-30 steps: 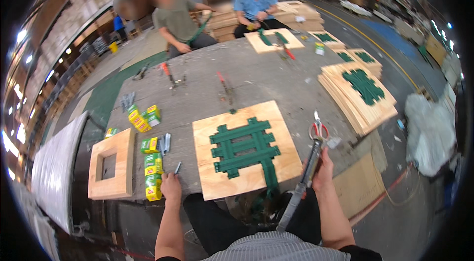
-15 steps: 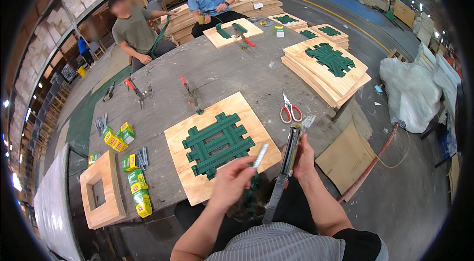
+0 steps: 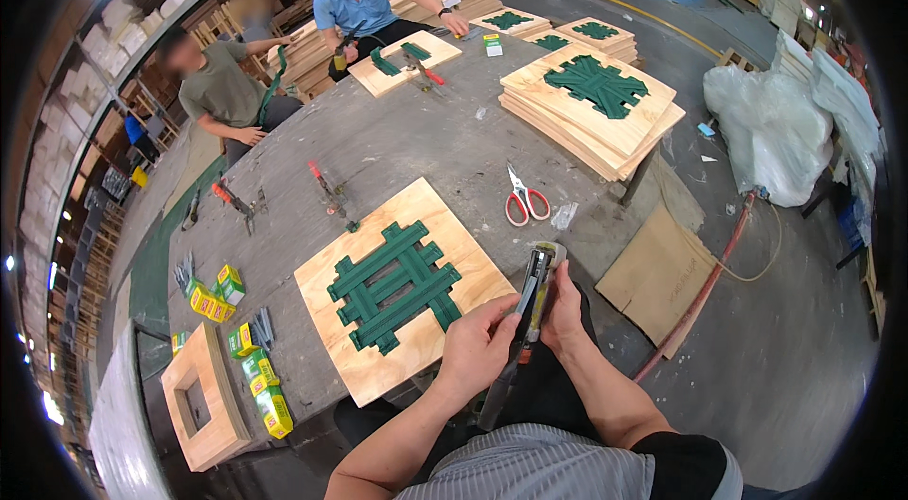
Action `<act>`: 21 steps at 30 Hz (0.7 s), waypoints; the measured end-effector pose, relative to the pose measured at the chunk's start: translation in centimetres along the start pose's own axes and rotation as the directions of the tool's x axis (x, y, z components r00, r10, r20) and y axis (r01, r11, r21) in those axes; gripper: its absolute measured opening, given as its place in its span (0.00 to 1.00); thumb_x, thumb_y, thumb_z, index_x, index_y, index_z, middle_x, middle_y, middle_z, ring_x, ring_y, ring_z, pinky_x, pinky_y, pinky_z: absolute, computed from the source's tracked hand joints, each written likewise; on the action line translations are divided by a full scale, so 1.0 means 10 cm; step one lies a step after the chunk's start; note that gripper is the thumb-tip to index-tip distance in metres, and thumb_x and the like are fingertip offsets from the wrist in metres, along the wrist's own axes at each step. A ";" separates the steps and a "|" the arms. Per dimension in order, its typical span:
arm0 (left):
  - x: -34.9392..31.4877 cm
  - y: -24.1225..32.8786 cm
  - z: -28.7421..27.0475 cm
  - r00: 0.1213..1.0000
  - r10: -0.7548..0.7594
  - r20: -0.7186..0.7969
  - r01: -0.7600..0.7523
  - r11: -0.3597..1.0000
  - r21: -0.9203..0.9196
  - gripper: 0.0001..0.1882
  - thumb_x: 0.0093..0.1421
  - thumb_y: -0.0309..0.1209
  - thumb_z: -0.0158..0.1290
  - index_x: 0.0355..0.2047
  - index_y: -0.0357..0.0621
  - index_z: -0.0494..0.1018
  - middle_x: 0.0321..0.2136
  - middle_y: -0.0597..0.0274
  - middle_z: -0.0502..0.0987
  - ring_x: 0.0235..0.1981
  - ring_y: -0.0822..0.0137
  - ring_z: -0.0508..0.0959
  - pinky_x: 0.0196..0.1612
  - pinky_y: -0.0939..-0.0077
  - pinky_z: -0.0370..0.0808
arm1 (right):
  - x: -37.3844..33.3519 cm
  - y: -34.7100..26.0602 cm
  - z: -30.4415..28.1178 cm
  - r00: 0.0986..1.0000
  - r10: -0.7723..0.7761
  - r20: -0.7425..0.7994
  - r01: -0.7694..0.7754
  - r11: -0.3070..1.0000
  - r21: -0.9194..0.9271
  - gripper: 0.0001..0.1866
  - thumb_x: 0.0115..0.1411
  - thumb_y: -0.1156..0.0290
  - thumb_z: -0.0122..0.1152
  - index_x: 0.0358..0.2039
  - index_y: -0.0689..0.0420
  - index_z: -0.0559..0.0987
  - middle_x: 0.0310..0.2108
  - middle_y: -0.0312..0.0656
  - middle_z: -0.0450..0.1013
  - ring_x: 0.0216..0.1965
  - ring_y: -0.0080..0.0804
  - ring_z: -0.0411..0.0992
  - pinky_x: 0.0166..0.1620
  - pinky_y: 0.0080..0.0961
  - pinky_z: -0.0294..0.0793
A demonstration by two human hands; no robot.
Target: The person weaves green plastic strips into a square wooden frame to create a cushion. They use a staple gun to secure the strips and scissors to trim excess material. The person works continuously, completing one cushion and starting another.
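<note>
Grey workbench point(image 3: 397, 140), staple gun point(image 3: 532, 292) upright (near plywood board point(image 3: 454, 259)), both hands' fingers point(image 3: 501, 311) wrapped around it

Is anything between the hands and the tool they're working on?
No. Both the left hand and right hand already grip the staple gun directly, held above the table edge beside the plywood board.

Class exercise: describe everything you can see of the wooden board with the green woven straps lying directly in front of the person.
The wooden board is a square panel of pale plywood, lying flat and turned cornerwise on the grey worktable. Dark green straps cross it in a woven lattice, three or so each way, with ends short of the edges. Its near corner reaches the table's front edge, close to the left hand. Neither hand touches it; both hold a long metal tool beside it.
</note>
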State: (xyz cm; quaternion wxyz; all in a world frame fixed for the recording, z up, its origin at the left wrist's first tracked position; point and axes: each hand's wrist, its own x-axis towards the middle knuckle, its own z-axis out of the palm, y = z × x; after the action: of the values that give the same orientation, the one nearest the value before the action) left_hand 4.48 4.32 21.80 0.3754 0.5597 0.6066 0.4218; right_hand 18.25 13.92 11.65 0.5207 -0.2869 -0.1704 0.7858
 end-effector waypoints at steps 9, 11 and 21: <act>0.20 0.14 0.15 0.993 0.104 0.051 -0.116 0.873 0.473 0.18 0.66 0.29 0.57 0.56 0.45 0.76 0.25 0.51 0.82 0.25 0.58 0.83 0.31 0.63 0.78 | -0.04 0.03 -0.15 0.981 0.168 -0.092 -0.155 0.979 0.134 0.32 0.73 0.35 0.42 0.52 0.53 0.76 0.35 0.39 0.77 0.35 0.34 0.77 0.40 0.37 0.80; 0.25 0.18 0.17 0.995 0.086 0.045 -0.097 0.879 0.467 0.18 0.64 0.29 0.58 0.54 0.43 0.76 0.17 0.58 0.76 0.17 0.63 0.78 0.23 0.65 0.71 | -0.07 0.03 -0.19 0.981 0.168 -0.096 -0.159 0.983 0.096 0.33 0.72 0.35 0.44 0.52 0.52 0.77 0.33 0.39 0.78 0.30 0.34 0.77 0.35 0.34 0.79; 0.49 0.18 0.34 0.982 0.182 0.050 -0.188 0.929 0.319 0.11 0.64 0.23 0.58 0.43 0.40 0.68 0.15 0.67 0.65 0.17 0.74 0.66 0.24 0.72 0.62 | -0.16 0.04 -0.23 0.988 0.116 0.102 -0.132 0.977 0.166 0.32 0.73 0.35 0.44 0.46 0.52 0.82 0.35 0.36 0.82 0.32 0.25 0.79 0.34 0.26 0.79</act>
State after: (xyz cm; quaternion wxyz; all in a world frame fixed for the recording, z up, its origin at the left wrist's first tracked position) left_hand 7.78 9.58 22.32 0.2436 0.6722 0.6081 0.3451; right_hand 19.88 12.20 10.04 0.4852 -0.2147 -0.1073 0.8408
